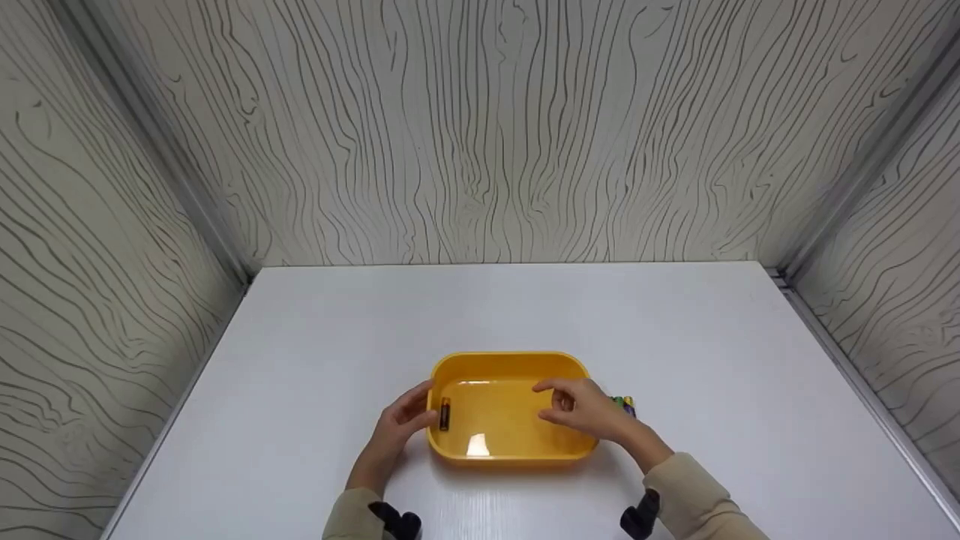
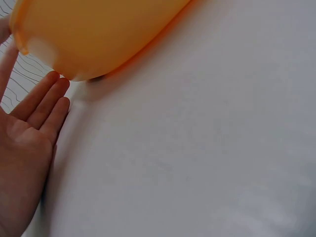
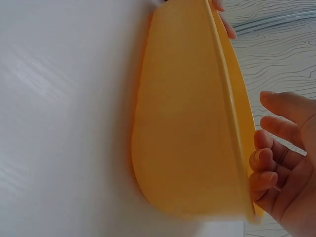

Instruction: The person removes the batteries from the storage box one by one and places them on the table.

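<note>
A yellow-orange plastic tray (image 1: 510, 459) with rounded corners stands on the white table. One small dark battery with an orange end (image 1: 445, 414) lies in it against the left wall. My left hand (image 1: 402, 420) rests at the tray's left side, its thumb at the rim; in the left wrist view several fingers (image 2: 45, 106) are straight beside the outer wall. Over the tray's right part hovers my right hand (image 1: 581, 409), thumb and forefinger apart with nothing between them. In the right wrist view the other fingers (image 3: 266, 163) hang loosely curled near the rim.
Several batteries with green, yellow and blue wrappers (image 1: 627, 405) lie just right of the tray, partly hidden by the right hand and wrist. The white table (image 1: 315, 330) is bordered by wood-grain-patterned panels (image 1: 480, 135) at the back and both sides.
</note>
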{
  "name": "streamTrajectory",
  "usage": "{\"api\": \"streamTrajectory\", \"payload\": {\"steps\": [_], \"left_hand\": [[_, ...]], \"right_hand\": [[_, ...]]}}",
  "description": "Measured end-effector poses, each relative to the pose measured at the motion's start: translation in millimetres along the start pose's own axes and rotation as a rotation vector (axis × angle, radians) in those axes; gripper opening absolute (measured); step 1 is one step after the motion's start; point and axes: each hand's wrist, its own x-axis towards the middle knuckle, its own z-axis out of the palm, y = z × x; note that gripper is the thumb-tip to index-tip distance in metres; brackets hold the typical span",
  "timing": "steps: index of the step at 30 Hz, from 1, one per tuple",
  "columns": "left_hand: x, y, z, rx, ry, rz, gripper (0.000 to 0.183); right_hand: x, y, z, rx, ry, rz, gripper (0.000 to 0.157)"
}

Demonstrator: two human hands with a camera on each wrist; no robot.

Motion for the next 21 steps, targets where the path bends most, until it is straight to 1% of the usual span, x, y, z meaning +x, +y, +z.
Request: {"api": "streamTrajectory", "payload": {"steps": [4, 12, 18, 21], "left_hand": [[-0.1, -0.6, -0.4, -0.002, -0.005, 0.003, 0.06], [-0.6, 0.0, 0.3, -0.004, 0.005, -0.015, 0.061], [0.2, 0.4, 0.4, 0.003, 0.011, -0.01, 0.061], [0.4, 0.5, 0.8, 0.014, 0.009, -0.006, 0.061]], "right_hand": [[4.9, -3.1, 10.1, -0.002, -0.028, -0.001, 0.04], [14.4, -8.6, 28.9, 0.027, -0.084, 0.034, 0.037], [23.9, -11.1, 39.0, 0.032, -0.104, 0.016, 0.035], [28.6, -11.9, 44.5, 0.027, -0.113, 0.02, 0.036]]}}
